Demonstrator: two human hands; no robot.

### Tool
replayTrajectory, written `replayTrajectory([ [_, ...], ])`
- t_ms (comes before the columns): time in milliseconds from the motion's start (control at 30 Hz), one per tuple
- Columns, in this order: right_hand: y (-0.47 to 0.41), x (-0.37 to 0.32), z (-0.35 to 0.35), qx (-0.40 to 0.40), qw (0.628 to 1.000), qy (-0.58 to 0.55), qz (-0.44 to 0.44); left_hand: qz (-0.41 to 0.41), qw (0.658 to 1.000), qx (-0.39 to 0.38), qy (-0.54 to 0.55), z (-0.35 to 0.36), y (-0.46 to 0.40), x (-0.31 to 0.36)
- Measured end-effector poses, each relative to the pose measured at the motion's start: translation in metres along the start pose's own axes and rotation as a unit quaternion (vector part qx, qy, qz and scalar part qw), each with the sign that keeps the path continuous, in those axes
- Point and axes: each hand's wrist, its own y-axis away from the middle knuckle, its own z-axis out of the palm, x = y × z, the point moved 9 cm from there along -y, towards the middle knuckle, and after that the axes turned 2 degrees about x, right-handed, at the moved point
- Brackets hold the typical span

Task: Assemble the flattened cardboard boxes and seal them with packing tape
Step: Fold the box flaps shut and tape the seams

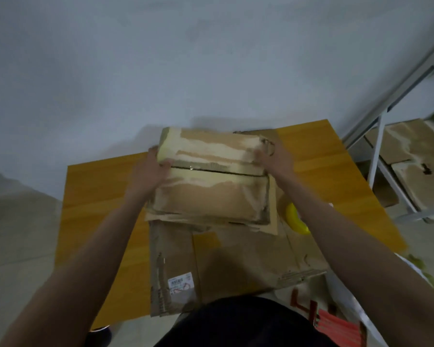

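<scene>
Cardboard everywhere on the orange bench (98,196), and both hands are on the top box (211,176). It sits raised on a stack of flattened boxes (223,259), its two top flaps folded in, a dark seam showing between them. Left hand (152,169) grips the left end, fingers curled over the edge; right hand (273,156) grips the right end, fingers wrapped round the torn corner. Looks like the flap-closing step: the seam carries old tape scraps but seems unsealed. Next move, I'd say, calls for holding the flaps level and fetching tape; the yellow thing (295,220) beside the right forearm may be the roll, though I can't tell. Nothing of the box's inside shows. Off right, a metal shelf (386,136) holds more cardboard boxes (416,156).
</scene>
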Motion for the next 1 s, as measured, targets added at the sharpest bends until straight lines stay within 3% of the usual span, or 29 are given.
replayTrajectory([
  [200, 0.004, 0.041, 0.049, -0.104, 0.992, -0.060, 0.048, -0.078, 0.997, -0.006, -0.002, 0.026, 0.027, -0.045],
  [367, 0.017, 0.047, 0.077, -0.131, 0.991, 0.021, -0.010, -0.124, 0.992, -0.028, -0.022, 0.044, 0.044, -0.075],
  [500, 0.018, 0.059, 0.085, -0.163, 0.985, 0.060, -0.001, -0.161, 0.987, -0.023, -0.010, 0.054, 0.057, -0.077],
  [633, 0.014, 0.058, 0.083, -0.183, 0.980, 0.073, -0.002, -0.087, 0.992, 0.023, -0.086, 0.048, 0.050, -0.029],
  [767, 0.016, 0.065, 0.074, -0.220, 0.972, 0.084, -0.004, 0.023, 0.991, -0.002, -0.129, 0.076, 0.044, 0.050],
  [1000, -0.002, 0.142, 0.000, -0.097, 0.987, 0.117, 0.041, 0.181, 0.973, -0.045, -0.133, 0.141, 0.059, 0.148],
])
